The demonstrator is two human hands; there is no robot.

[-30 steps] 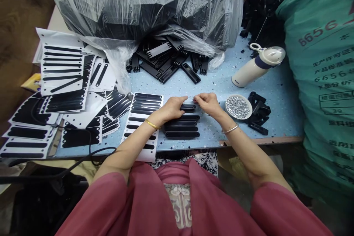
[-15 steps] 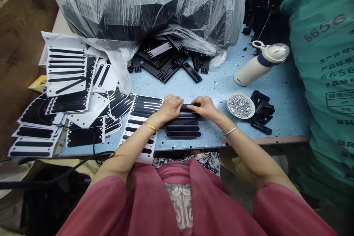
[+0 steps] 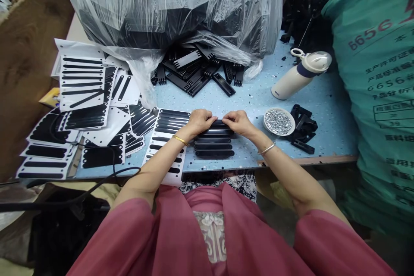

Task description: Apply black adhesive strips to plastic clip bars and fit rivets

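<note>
Several long black plastic bars with rounded ends lie in a row, one below another, on the blue speckled table in front of me. At the far end of that row, my left hand and my right hand are closed, thumbs facing each other, on a black bar. Its ends are hidden under my fingers, so I cannot tell whether a thin strip lies on top. Left of the row, partly under my left forearm, is a white sheet of black adhesive strips, with white gaps between some strips.
More strip sheets are heaped at the left. Loose black slotted parts lie beneath a big plastic bag. On the right stand a bottle, a bowl of small metal pieces, black parts and a green sack.
My right hand's fingers have curled in more, and both thumbs press at the farthest bar. The whole view has shifted slightly; the row of bars stays put.
</note>
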